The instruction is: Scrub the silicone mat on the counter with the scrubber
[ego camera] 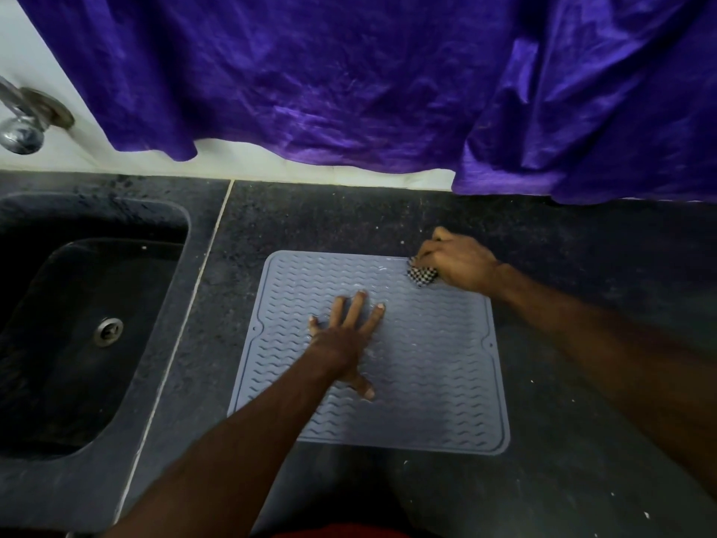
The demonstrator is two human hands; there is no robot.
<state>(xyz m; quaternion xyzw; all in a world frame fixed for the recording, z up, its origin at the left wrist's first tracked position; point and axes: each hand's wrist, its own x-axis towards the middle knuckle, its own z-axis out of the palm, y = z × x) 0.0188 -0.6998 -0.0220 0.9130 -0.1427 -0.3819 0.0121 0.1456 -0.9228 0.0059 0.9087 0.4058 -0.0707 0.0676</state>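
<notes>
Setting: Dark speckled stone table (582,304) beneath a hanging purple cloth (349,79), pale wall behind.
Mat: grey silicone mat (426,363) with wavy ridges lies flat at the middle of the table, a few wet white smears near its far edge.
Left hand: left hand (345,335) lies flat on the mat's centre-left, fingers straight and spread toward 12 o'clock, thumb splayed back toward 5 o'clock, pressing the mat down and holding nothing.
Right hand: right hand (454,262) sits at the mat's far corner, around 1 o'clock from the left hand, fingers curled around the scrubber.
Scrubber: black-and-white checked scrubber (422,275) peeks out under the right hand's fingers, touching the mat just inside its far right corner.
Sink: black sink (46,382) with a metal drain (109,331) is sunk into the table at 9 o'clock of the mat, well apart from it.
Tap: chrome tap (23,126) juts from the wall at 11 o'clock, above the sink.
</notes>
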